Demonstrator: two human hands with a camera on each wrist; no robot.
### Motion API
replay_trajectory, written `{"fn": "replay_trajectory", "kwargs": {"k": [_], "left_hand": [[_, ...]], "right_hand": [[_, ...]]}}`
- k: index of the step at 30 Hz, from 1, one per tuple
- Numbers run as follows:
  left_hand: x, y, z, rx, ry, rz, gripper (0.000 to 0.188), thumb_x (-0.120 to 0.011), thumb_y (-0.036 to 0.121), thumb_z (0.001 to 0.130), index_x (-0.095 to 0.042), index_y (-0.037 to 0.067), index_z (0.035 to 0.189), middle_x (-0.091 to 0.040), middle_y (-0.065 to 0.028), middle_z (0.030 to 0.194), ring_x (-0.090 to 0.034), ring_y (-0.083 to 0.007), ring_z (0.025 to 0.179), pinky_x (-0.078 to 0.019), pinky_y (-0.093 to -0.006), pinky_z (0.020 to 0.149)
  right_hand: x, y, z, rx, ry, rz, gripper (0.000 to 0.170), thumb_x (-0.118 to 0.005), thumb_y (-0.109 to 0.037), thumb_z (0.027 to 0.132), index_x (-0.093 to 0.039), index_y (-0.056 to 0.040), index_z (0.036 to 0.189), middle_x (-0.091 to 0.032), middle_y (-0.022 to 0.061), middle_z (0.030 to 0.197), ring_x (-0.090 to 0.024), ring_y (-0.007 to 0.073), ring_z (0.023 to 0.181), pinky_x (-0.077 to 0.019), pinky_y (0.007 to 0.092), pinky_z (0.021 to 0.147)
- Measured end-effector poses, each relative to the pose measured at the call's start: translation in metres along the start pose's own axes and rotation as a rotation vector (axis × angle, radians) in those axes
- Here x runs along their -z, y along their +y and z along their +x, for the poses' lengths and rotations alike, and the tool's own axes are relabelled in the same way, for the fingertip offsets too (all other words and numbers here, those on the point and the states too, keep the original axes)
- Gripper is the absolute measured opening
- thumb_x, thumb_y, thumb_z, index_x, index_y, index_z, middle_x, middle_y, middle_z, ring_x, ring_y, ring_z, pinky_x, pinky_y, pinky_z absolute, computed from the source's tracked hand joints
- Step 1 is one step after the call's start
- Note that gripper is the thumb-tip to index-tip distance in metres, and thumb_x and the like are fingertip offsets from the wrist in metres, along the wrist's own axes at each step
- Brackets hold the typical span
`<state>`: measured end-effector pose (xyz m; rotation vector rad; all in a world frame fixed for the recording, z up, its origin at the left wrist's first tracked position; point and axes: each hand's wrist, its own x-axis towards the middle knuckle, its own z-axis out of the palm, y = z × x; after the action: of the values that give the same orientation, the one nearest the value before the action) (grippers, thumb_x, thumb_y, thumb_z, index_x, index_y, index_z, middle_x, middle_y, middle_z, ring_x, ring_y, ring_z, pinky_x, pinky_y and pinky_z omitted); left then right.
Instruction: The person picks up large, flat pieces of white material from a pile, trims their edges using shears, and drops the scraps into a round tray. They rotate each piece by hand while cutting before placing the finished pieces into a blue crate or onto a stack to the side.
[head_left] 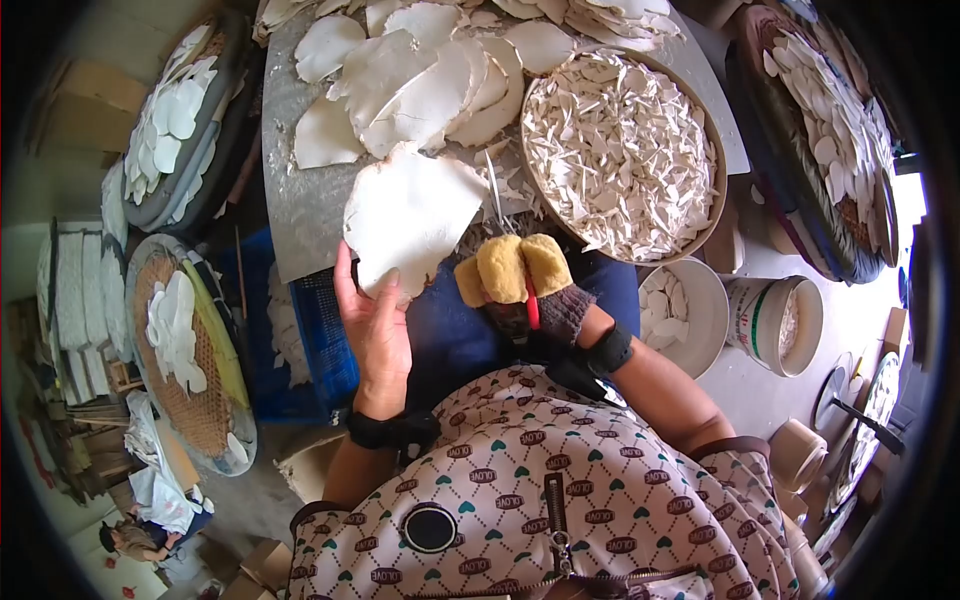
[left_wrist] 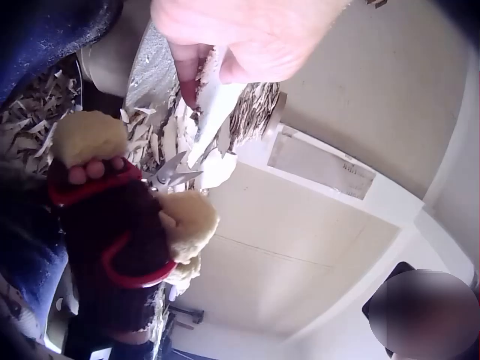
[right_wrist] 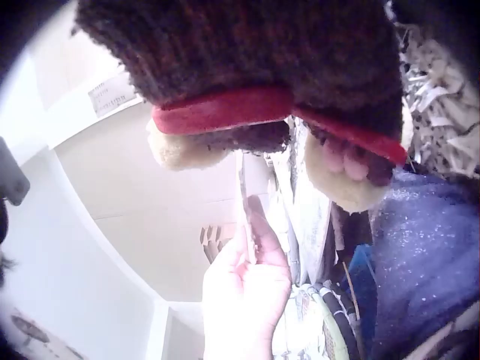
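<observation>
My left hand (head_left: 380, 325) pinches the lower edge of a thin white slice (head_left: 408, 215) with an irregular brown-flecked rim, thumb on its face. My right hand (head_left: 545, 295) wears a dark knitted glove with yellow foam padding and grips red-handled scissors (head_left: 494, 190). In the left wrist view the scissor blades (left_wrist: 176, 172) stand apart, close to the slice (left_wrist: 219, 109), which shows edge-on. Bare fingertips poke out beside the padding in that view. The glove's palm and most of the scissor handles (right_wrist: 225, 110) fill the upper part of the right wrist view.
More large white slices (head_left: 420, 80) lie piled on the grey board (head_left: 290, 190) ahead. To its right, a round tray (head_left: 625, 150) is heaped with cut slivers. Buckets (head_left: 775, 325) stand at lower right, a blue crate (head_left: 325, 345) at left, and slice-laden round racks (head_left: 195, 350) on both sides.
</observation>
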<state>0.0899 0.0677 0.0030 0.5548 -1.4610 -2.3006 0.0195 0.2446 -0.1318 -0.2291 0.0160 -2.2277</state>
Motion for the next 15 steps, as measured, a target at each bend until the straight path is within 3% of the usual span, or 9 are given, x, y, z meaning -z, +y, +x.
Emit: {"fn": "replay_trajectory", "kwargs": {"k": [1,2,5,6,7,8,9,11,15], "left_hand": [[0.0,-0.001,-0.001,0.013,-0.009,0.001,0.069,-0.056,-0.004,0.084,-0.021,0.008,0.141,-0.042,-0.0125,0.133,-0.046,-0.0218,0.117,-0.0413,-0.0404,0.097],[0.001,-0.003,-0.002,0.006,-0.014,-0.013,0.07,-0.057,-0.003,0.083,-0.02,0.009,0.141,-0.043,-0.0126,0.132,-0.047,-0.0208,0.116,-0.0423,-0.0398,0.096],[0.004,0.0,-0.001,0.002,-0.019,0.068,0.068,-0.056,-0.005,0.084,-0.021,0.008,0.141,-0.044,-0.013,0.131,-0.048,-0.0199,0.115,-0.0434,-0.0393,0.095],[0.008,-0.001,0.0,-0.021,-0.009,0.11,0.065,-0.055,-0.003,0.084,-0.023,0.008,0.14,-0.044,-0.0131,0.13,-0.049,-0.0207,0.114,-0.0442,-0.0385,0.094],[0.013,-0.002,0.003,-0.047,-0.002,0.151,0.062,-0.054,-0.001,0.085,-0.026,0.007,0.139,-0.045,-0.0131,0.13,-0.049,-0.0216,0.113,-0.045,-0.0377,0.092],[0.014,-0.003,0.007,-0.076,0.004,0.192,0.059,-0.053,0.0,0.086,-0.028,0.007,0.138,-0.045,-0.0131,0.129,-0.05,-0.0224,0.113,-0.0458,-0.0369,0.091],[0.009,-0.001,0.01,-0.098,0.061,0.129,0.056,-0.054,0.0,0.085,-0.03,0.006,0.136,-0.047,-0.0123,0.127,-0.051,-0.0211,0.111,-0.0457,-0.0366,0.091],[-0.008,0.004,0.012,-0.142,0.179,0.0,0.051,-0.056,0.001,0.084,-0.036,0.004,0.131,-0.05,-0.0106,0.122,-0.052,-0.0185,0.108,-0.0455,-0.0358,0.09],[-0.011,-0.013,0.021,0.014,0.249,-0.287,0.035,-0.06,0.006,0.083,-0.049,0.005,0.116,-0.055,-0.0073,0.112,-0.054,-0.0187,0.103,-0.0469,-0.0335,0.086]], "right_hand": [[-0.004,0.002,0.004,0.005,0.007,0.124,0.032,-0.04,-0.017,0.095,-0.048,0.0053,0.117,-0.054,0.0159,0.119,-0.052,0.0258,0.11,-0.0386,0.0405,0.1],[-0.004,0.005,0.009,0.081,-0.043,-0.002,0.032,-0.041,-0.018,0.095,-0.048,0.0051,0.117,-0.054,0.0159,0.119,-0.052,0.0259,0.111,-0.0385,0.0405,0.1],[-0.024,0.003,0.005,0.093,0.407,-0.721,0.027,-0.047,-0.016,0.092,-0.053,0.0035,0.11,-0.059,0.013,0.11,-0.057,0.025,0.102,-0.0445,0.0377,0.091],[-0.022,0.001,0.008,0.135,0.304,-1.028,0.025,-0.048,-0.015,0.091,-0.054,0.0027,0.108,-0.06,0.0125,0.107,-0.058,0.0253,0.099,-0.0458,0.037,0.089],[-0.021,-0.002,0.008,0.129,0.241,-1.077,0.024,-0.05,-0.014,0.089,-0.055,0.0018,0.107,-0.061,0.0124,0.105,-0.059,0.0259,0.098,-0.0467,0.0365,0.086],[-0.021,-0.004,0.009,0.126,0.178,-1.124,0.022,-0.051,-0.013,0.088,-0.056,0.0009,0.105,-0.062,0.0123,0.103,-0.059,0.0266,0.096,-0.0475,0.0361,0.084],[-0.035,-0.008,0.011,0.076,0.16,-0.915,0.021,-0.053,-0.011,0.086,-0.056,0.0,0.104,-0.062,0.0126,0.102,-0.059,0.0276,0.094,-0.0479,0.0358,0.082],[-0.041,-0.006,0.011,0.052,0.114,-0.877,0.023,-0.052,-0.01,0.087,-0.053,-0.0009,0.109,-0.06,0.0125,0.106,-0.057,0.026,0.099,-0.046,0.0351,0.086],[-0.038,0.001,0.012,0.039,0.122,-1.445,0.028,-0.048,-0.012,0.093,-0.048,-0.0017,0.119,-0.055,0.0104,0.117,-0.053,0.0202,0.11,-0.0404,0.0331,0.098]]}}
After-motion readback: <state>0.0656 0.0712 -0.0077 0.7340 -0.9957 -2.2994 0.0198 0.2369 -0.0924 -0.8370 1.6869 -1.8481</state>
